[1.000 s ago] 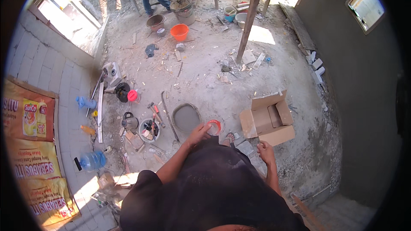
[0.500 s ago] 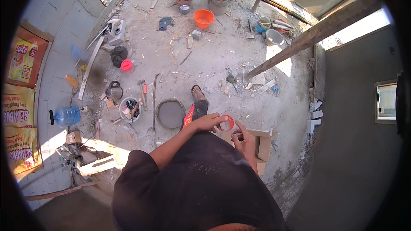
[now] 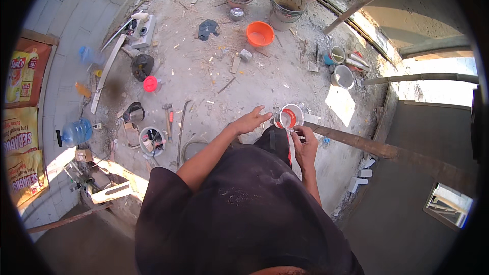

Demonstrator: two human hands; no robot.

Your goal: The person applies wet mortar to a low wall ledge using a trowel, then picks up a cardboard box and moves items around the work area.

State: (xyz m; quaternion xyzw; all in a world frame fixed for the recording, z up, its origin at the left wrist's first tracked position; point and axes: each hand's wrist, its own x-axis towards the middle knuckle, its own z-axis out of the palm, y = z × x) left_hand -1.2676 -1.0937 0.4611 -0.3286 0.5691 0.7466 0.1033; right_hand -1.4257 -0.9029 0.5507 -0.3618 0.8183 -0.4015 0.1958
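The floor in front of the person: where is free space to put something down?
Bare floor lies between the orange basin and the roll of tape held by the right hand; the left hand hovers at its near edge. Another patch lies right of the tape, toward the white bucket. The hammer, kettle and small tool tub crowd the left.

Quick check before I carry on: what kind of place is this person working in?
Most likely a building site, a bare room under construction. The floor is rough and littered with debris, mortar-caked buckets stand about, and a hammer lies among loose tools. The right hand holds a small red-and-white tub.
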